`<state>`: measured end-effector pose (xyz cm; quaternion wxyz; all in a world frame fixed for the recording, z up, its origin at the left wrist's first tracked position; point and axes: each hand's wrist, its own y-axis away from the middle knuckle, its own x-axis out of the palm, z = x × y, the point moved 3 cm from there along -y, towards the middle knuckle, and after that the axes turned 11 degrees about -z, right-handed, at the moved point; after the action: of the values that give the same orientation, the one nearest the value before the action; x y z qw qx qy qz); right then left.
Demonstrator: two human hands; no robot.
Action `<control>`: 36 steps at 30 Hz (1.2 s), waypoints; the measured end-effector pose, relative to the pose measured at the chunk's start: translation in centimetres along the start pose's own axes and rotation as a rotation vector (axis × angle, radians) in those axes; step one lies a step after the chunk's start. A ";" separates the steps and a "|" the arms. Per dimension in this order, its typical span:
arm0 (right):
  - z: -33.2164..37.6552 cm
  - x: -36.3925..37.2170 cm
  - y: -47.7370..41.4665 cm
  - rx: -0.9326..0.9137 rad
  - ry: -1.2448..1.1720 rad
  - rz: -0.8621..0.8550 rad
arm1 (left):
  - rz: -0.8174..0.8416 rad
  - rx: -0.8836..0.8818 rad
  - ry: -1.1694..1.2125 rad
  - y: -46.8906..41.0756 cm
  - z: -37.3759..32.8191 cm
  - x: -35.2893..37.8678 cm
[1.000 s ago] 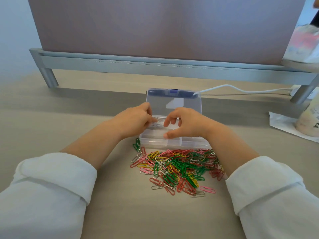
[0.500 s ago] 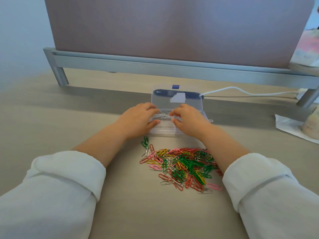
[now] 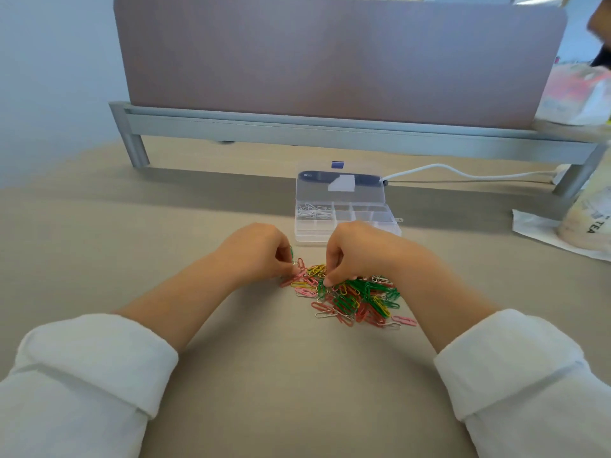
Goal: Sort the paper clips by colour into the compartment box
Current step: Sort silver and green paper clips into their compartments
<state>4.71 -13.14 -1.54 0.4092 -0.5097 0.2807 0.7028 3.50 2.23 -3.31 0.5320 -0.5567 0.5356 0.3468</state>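
Loose paper clips litter beige desk before mauve partition.

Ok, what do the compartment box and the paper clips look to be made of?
Compartment box: clear glossy plastic, seemingly; the table shows through its walls and raised lid. Coloured paper clips: thin bent wire, apparently with a coloured coating. Silvery clips in the box: probably bare metal, too small to confirm.

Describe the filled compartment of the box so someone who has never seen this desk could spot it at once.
Find the mauve divider panel across the back of the desk; in front of it sits a clear compartment box with its lid up. The compartment is its back left corner, the only one holding silver paper clips.
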 end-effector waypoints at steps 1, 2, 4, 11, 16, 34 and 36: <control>0.0 0.1 0.1 0.013 -0.002 -0.006 | 0.005 -0.004 0.001 0.1 -0.2 -0.1; -0.1 0.2 0.2 0.026 -0.007 -0.012 | 0.013 -0.010 0.007 0.3 -0.3 -0.1; -0.2 0.3 0.3 0.036 -0.005 -0.020 | 0.036 -0.019 0.029 0.5 -0.5 -0.3; -0.5 0.3 0.8 0.039 -0.031 -0.028 | 0.118 -0.018 0.032 0.7 -0.1 -0.7; -0.4 0.4 0.6 0.044 -0.052 -0.056 | 0.097 0.021 0.056 0.5 -0.1 -0.6; -1.2 0.1 0.6 0.034 0.067 -0.056 | -0.145 0.302 0.301 1.2 -2.3 0.8; -1.2 0.3 0.7 0.038 0.084 -0.057 | -0.111 0.293 0.304 1.3 -2.6 0.8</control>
<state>4.71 -14.40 -2.21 0.4266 -0.5387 0.2960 0.6635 1.91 -0.25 -3.89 0.5387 -0.5479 0.6229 0.1473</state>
